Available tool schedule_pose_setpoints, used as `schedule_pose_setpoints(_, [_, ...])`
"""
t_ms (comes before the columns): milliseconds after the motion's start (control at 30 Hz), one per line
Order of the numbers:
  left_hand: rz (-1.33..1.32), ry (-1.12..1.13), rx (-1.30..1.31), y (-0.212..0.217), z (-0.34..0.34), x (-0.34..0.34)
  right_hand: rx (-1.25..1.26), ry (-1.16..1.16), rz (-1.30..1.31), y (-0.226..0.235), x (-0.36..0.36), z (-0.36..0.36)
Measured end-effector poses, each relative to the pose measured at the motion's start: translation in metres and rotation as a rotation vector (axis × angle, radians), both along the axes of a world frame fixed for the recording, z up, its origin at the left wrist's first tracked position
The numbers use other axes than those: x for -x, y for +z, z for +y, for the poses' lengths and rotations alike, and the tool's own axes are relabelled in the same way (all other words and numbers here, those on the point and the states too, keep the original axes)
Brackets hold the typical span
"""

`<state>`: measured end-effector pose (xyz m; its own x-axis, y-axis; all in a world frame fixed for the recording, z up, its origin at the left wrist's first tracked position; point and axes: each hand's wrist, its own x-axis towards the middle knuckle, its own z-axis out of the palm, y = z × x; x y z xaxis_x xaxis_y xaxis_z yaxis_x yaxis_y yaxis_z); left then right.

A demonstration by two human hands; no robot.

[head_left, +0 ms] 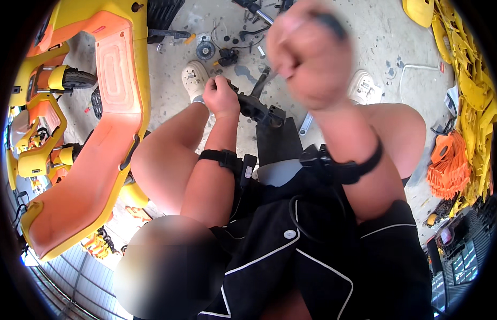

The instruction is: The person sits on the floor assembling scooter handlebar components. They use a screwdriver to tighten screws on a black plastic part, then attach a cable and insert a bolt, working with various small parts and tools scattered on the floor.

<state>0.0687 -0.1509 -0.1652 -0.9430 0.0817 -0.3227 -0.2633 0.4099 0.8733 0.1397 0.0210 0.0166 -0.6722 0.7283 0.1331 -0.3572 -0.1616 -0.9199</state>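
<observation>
My left hand (222,97) is closed round one end of a black metal part (256,109) with a clamp-like end, held between my knees. Above and to the right of it, my right hand (312,61) is raised in a fist and blurred by motion. It grips a tool with a thin shaft (270,80) that slants down toward the black part. A dark end (332,25) shows at the top of the fist; the exact kind of tool is too smeared to tell. Below the black part hangs a dark flat panel (279,144).
A yellow scooter body (117,80) with an orange inside fills the left. On the floor ahead lie a round disc (205,50), a black fitting (227,56) and several small parts. Yellow panels (472,106) and a bundle of orange strips (449,165) are piled at right. A metal tube (306,124) lies near my legs.
</observation>
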Motion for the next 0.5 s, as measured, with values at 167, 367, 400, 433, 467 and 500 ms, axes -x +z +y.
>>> schedule_pose_setpoints(167, [-0.021,-0.020,0.045,0.014,0.004,-0.001,0.204,0.027,-0.091,0.004,-0.003,0.004])
schedule_pose_setpoints(367, [0.005,0.026,0.005,0.006,0.011,0.004,0.201,0.004,-0.298,-0.044,-0.006,-0.027])
schedule_pose_setpoints(400, [-0.006,0.017,-0.004,0.003,0.014,0.007,0.024,0.015,-0.203,-0.041,-0.001,-0.020])
schedule_pose_setpoints(433, [-0.012,0.026,0.000,0.002,0.012,0.006,-0.135,0.025,-0.093,-0.034,0.005,-0.016])
schedule_pose_setpoints(467, [-0.020,0.034,0.004,0.002,0.010,0.006,-0.267,0.007,0.075,-0.023,0.009,0.006])
schedule_pose_setpoints(500, [0.060,0.009,0.007,0.004,0.006,0.006,-0.256,0.023,0.107,-0.005,0.005,0.015])
